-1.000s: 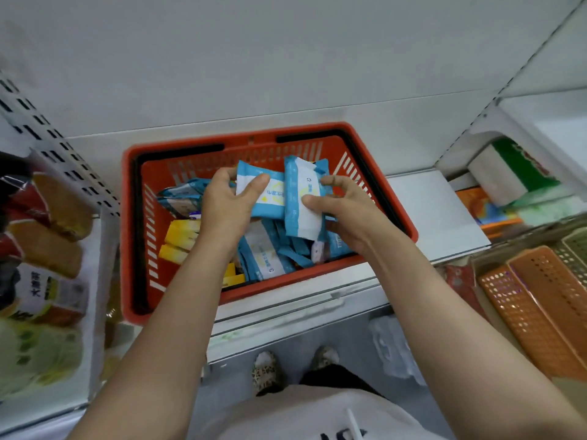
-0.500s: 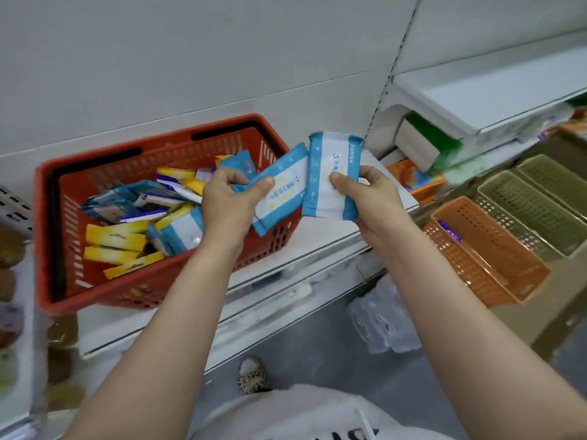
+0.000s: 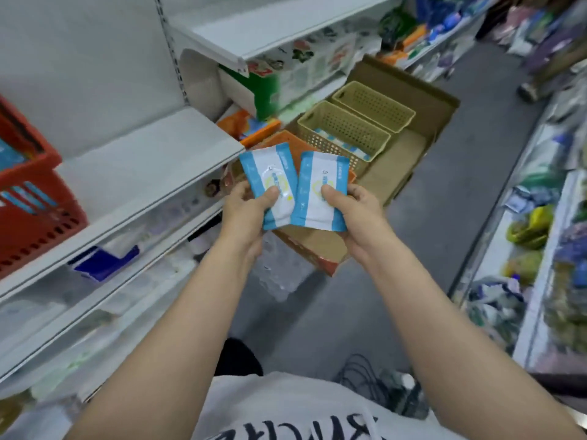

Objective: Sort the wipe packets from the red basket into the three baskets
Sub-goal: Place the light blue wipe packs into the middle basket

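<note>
Once turned, packets [image 3: 293,188] over orange basket [image 3: 287,142].

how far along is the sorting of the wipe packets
Partly done. Blue-and-white packets already lie in the nearer beige basket. In hand: the left hand grips one blue-and-white packet and the right hand another, both above the orange basket. Left: the red basket holds more packets; the far beige basket looks empty.
</note>
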`<state>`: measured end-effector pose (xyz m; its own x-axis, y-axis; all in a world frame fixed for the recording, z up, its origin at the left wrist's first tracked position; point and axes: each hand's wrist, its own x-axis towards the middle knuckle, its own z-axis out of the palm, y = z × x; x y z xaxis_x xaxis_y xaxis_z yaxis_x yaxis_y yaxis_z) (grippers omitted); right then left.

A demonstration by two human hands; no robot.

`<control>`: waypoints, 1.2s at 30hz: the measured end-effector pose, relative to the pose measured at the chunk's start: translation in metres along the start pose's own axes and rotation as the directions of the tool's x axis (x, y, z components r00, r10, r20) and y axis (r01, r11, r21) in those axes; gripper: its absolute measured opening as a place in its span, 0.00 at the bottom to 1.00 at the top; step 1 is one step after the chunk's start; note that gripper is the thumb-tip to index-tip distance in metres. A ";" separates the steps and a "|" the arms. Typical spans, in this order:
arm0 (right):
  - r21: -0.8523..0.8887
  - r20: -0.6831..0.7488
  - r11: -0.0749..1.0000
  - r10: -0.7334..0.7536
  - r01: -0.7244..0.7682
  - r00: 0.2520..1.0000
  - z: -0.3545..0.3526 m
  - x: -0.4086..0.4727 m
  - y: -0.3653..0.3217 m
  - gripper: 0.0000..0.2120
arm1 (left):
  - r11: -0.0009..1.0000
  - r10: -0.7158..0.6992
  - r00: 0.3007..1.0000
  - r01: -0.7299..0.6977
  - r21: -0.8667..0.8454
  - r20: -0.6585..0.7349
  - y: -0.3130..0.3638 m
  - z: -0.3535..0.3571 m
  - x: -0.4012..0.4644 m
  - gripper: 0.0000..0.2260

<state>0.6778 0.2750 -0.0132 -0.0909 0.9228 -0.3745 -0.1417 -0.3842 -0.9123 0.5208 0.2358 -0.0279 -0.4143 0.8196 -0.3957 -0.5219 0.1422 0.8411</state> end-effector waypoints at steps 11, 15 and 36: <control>0.007 -0.021 0.999 0.044 -0.044 0.999 -0.095 0.095 -0.025 0.10 | 0.987 -0.123 0.984 0.107 0.119 0.131 -0.039 0.120 0.066 0.11; -0.189 -0.046 0.981 0.035 -0.044 0.998 -0.125 0.156 -0.062 0.11 | 0.980 -0.062 0.996 0.047 0.194 0.071 -0.041 0.160 0.133 0.17; -0.834 0.434 0.458 0.199 0.308 0.878 -0.108 0.515 -0.128 0.14 | 0.969 -0.093 0.893 0.183 0.166 -0.440 -0.046 0.201 0.305 0.15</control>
<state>0.7557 0.8031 -0.1071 -0.5363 0.7210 -0.4388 0.7288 0.1333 -0.6716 0.5686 0.5912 -0.1132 -0.6494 0.4747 -0.5941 -0.4575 0.3802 0.8038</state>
